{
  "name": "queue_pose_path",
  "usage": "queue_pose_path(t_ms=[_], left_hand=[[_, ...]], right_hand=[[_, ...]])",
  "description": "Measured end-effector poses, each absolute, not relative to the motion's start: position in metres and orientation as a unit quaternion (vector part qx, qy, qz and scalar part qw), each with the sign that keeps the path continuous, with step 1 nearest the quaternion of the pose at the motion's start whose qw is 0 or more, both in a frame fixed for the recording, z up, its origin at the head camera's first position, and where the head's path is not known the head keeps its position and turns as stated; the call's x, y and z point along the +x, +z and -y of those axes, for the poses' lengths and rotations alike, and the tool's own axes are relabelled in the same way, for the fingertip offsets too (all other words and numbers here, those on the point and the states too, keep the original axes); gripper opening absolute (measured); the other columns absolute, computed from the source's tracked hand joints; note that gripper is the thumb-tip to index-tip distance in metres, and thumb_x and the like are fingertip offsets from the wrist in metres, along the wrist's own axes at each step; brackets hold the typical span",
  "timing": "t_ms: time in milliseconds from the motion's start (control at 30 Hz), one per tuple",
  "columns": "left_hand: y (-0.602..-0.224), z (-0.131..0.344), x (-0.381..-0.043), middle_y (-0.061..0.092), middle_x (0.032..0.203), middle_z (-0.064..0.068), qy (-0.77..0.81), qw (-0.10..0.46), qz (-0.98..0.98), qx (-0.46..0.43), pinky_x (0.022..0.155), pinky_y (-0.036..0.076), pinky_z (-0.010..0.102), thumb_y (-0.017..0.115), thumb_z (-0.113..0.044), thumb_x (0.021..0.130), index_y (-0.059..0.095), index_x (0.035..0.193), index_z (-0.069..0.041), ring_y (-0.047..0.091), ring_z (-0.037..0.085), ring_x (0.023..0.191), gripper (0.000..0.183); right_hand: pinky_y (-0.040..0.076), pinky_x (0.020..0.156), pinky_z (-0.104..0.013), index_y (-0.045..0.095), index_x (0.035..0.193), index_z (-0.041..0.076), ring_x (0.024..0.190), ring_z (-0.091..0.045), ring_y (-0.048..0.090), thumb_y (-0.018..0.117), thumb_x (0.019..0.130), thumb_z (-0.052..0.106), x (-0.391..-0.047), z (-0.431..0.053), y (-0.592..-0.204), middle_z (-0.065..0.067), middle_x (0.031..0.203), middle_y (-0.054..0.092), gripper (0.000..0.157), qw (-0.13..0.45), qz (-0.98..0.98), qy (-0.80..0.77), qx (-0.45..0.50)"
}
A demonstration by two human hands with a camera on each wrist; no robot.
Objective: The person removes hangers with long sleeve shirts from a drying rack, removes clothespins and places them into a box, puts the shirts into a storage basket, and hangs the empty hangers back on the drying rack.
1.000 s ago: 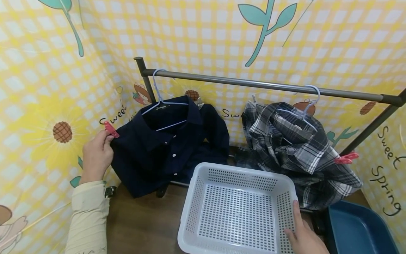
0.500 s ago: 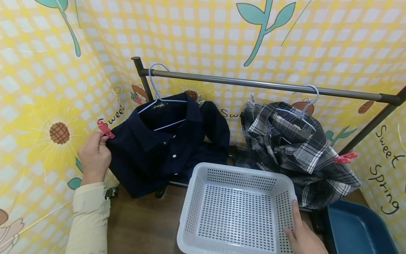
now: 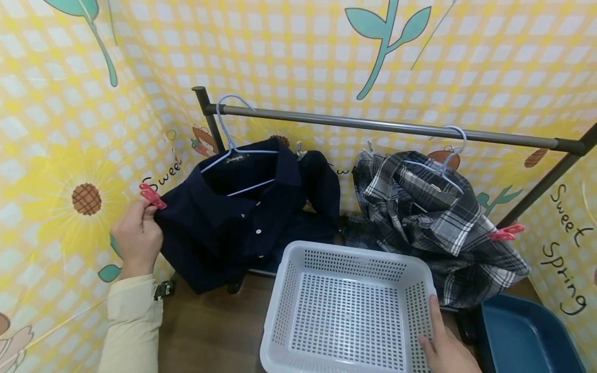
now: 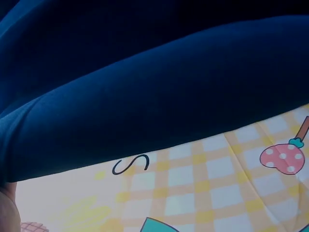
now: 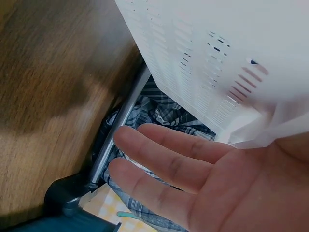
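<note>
My left hand pinches at a red clothespin on the left shoulder edge of a navy button-up shirt. The shirt hangs from a pale blue hanger, and its cloth is drawn taut toward the hand. In the left wrist view the navy cloth stretches across; only a sliver of hand shows. My right hand supports a white perforated basket at its right side, thumb inside the rim. Beneath it, in the right wrist view, the fingers are straight. Nothing lies in the basket.
A grey plaid shirt hangs at the right of the metal rail, with a red clothespin on its shoulder. A blue tub stands low at the right. Printed cloth walls surround the rack.
My left hand has moved left and slightly down, drawing the clothespin and the shirt's shoulder along. The hanger has shifted a little left. The basket and right hand stay nearly in place.
</note>
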State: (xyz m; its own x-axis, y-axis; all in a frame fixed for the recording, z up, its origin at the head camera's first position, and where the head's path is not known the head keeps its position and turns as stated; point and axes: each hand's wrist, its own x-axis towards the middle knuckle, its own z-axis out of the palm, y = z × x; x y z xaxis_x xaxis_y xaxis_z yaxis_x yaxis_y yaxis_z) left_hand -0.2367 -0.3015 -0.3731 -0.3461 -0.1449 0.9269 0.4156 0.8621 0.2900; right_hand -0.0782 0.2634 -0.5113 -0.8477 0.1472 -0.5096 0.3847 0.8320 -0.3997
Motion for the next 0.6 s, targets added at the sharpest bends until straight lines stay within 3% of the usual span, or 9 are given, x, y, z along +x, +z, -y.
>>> queue_pose_path(t_ms=[300,433,500,600], left_hand=[[-0.382,0.301,-0.223,0.062,0.073,0.021,-0.256,0.558,0.782,-0.109,0.058,0.037,0.039,0.059,-0.011,0.091,0.061,0.078,0.005,0.058,0.04,0.063,0.021],[-0.384,0.298,-0.219,0.063,0.074,0.02,-0.27,0.553,0.778,-0.124,0.069,0.043,0.019,0.06,-0.009,0.091,0.062,0.079,0.005,0.06,0.038,0.065,0.019],[-0.384,0.296,-0.218,0.064,0.076,0.018,-0.28,0.554,0.774,-0.13,0.075,0.038,0.008,0.06,-0.007,0.091,0.062,0.079,0.005,0.061,0.036,0.065,0.017],[-0.383,0.294,-0.218,0.065,0.077,0.018,-0.291,0.56,0.764,-0.135,0.079,0.037,0.006,0.061,-0.005,0.09,0.063,0.079,0.006,0.061,0.034,0.067,0.015]], right_hand=[[0.047,0.071,-0.052,-0.036,0.138,0.025,0.089,-0.034,0.06,0.057,0.095,0.033,-0.076,-0.263,-0.509,-0.038,0.124,0.04,0.103,0.23,-0.933,-0.245,0.132],[0.047,0.069,-0.051,-0.036,0.138,0.026,0.086,-0.033,0.06,0.057,0.094,0.034,-0.077,-0.264,-0.509,-0.038,0.123,0.041,0.103,0.239,-0.928,-0.25,0.139],[0.047,0.069,-0.051,-0.036,0.138,0.026,0.085,-0.032,0.061,0.057,0.094,0.035,-0.077,-0.265,-0.51,-0.038,0.122,0.041,0.103,0.239,-0.927,-0.254,0.137],[0.048,0.067,-0.05,-0.036,0.138,0.026,0.083,-0.031,0.061,0.058,0.094,0.034,-0.077,-0.266,-0.512,-0.038,0.121,0.043,0.104,0.236,-0.928,-0.258,0.133]])
